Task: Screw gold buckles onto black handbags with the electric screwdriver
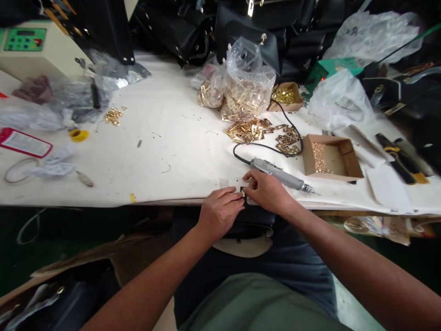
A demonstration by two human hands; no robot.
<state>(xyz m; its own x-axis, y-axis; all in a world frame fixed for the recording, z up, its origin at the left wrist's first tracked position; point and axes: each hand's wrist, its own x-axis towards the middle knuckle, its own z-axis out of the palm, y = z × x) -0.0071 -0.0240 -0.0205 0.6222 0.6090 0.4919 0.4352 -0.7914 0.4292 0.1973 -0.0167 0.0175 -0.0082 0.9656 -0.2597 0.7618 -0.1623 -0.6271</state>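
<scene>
A black strap end with a small metal piece [243, 192] lies at the table's front edge, joined to a black bag [253, 224] on the lap. My left hand [221, 210] lies over the strap from the left, fingers stretched out and pressing it. From the right, my right hand [265, 189] pinches at the metal piece with bent thumb and index finger; what is between the fingertips is too small to make out. Just behind my right hand rests a grey electric screwdriver [277, 174], its bit pointing right.
Loose gold plates [248, 130] lie before plastic bags of fittings [246, 87]. A cardboard box [330, 157] holds small screws. Pliers [396, 158] are at the right. Gold rings [113, 116] and yellow tape [79, 135] are at the left; black bags [241, 32] stand behind.
</scene>
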